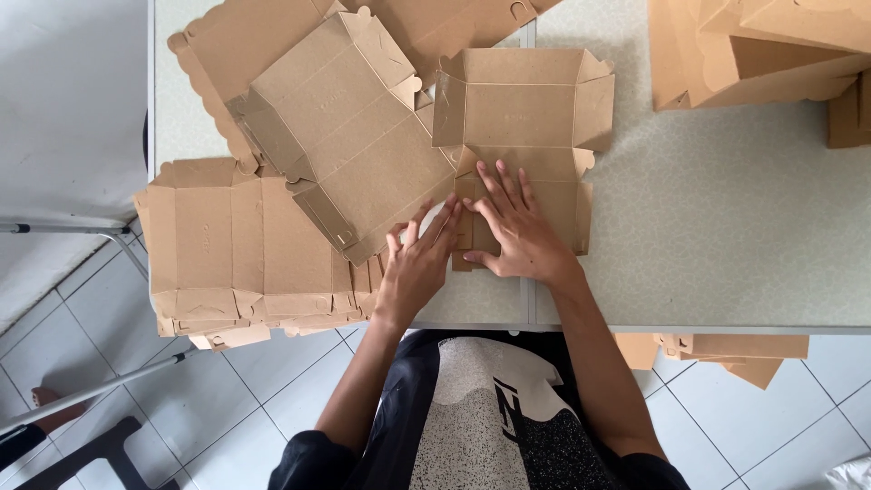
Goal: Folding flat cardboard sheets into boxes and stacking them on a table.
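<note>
The right hand [517,227] lies flat over the near flaps of the brown cardboard blank [522,118], so the folds beneath the palm are hidden. The left hand [419,259] covers that blank's near left corner, and whether its fingertips pinch a flap cannot be told. At the upper right, the folded boxes [753,54] are cut off by the top and right edges of the frame. At the top centre, more flat blanks [435,23] run out of the frame. Below the counter [726,236] edge at lower right, cardboard pieces [735,349] show only partly. At the far lower left, a bare foot [54,408] is mostly cropped.
</note>
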